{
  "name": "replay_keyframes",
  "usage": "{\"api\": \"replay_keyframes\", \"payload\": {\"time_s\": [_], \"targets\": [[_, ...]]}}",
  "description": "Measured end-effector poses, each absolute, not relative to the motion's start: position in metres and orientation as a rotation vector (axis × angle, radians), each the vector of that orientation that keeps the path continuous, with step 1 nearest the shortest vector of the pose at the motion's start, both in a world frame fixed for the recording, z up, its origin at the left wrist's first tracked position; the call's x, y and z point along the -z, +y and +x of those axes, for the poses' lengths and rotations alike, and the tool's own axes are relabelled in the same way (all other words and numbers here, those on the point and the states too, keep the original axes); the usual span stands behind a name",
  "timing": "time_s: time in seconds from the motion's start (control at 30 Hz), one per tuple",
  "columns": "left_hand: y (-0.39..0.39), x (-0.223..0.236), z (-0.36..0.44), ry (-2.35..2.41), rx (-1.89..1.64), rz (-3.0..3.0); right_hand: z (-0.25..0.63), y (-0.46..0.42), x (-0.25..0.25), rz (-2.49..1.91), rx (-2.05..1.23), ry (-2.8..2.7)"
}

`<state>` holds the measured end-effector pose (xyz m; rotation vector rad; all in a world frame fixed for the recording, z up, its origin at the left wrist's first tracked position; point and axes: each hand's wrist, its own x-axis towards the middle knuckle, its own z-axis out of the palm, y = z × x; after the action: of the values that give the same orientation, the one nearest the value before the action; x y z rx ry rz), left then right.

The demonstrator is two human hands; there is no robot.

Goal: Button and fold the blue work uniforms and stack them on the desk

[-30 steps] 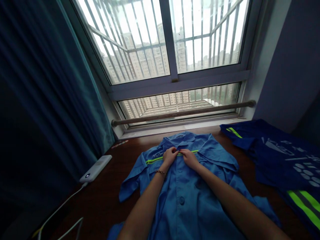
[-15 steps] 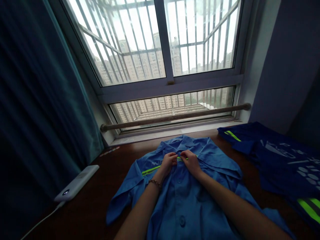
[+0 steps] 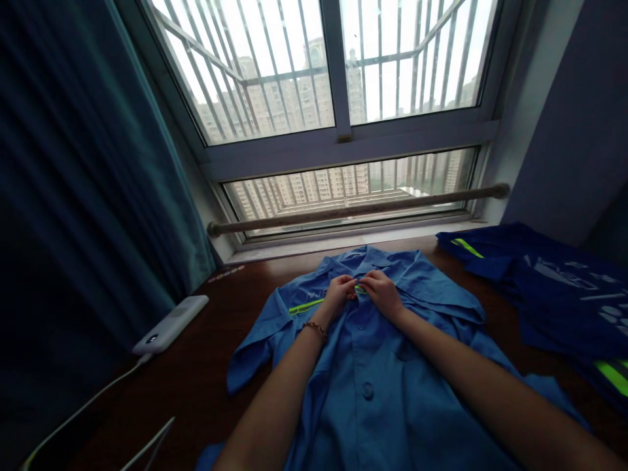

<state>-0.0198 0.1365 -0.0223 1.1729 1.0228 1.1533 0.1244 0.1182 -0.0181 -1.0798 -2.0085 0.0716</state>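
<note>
Window: a large framed window (image 3: pixel 342 134) fills the upper view, with bars and tall buildings beyond the glass; a round rail (image 3: pixel 363 210) crosses its lower part.
Tabletop: dark reddish-brown surface (image 3: pixel 201 379) below the window.
Curtain: blue curtain (image 3: pixel 88 163) hanging on the left.
Light blue shirt: the light blue shirt (image 3: pixel 383 379) lies face up in the middle of the tabletop, collar toward the window, a yellow-green stripe across its chest and a round button (image 3: pixel 367 390) low on its front.
Left hand: the left hand (image 3: pixel 339 293), a bracelet (image 3: pixel 316 329) at its wrist, has fingertips pinched together on the shirt's front opening, below the collar.
Right hand: the right hand (image 3: pixel 383 291) pinches the same opening, fingertips just beside the left's.
Dark blue garment: printed dark blue garment (image 3: pixel 524 281), right of the shirt.
White device: white device (image 3: pixel 169 324) near the curtain, white cable (image 3: pixel 93 400) attached.
</note>
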Motion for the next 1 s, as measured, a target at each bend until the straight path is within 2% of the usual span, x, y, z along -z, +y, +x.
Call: {"api": "replay_keyframes", "payload": {"time_s": [0.57, 0.8, 1.0], "targets": [[0.122, 0.013, -0.007, 1.308, -1.262, 1.545, 0.124, 0.116, 0.016, -1.23, 0.037, -2.081], [0.116, 0.016, -0.007, 1.449, -1.307, 2.03, 0.12, 0.112, 0.018, -1.328, 0.124, -2.13], [0.12, 0.016, -0.008, 1.275, -1.281, 1.848, 0.121, 0.112, 0.022, -1.345, -0.018, -1.977]]}}
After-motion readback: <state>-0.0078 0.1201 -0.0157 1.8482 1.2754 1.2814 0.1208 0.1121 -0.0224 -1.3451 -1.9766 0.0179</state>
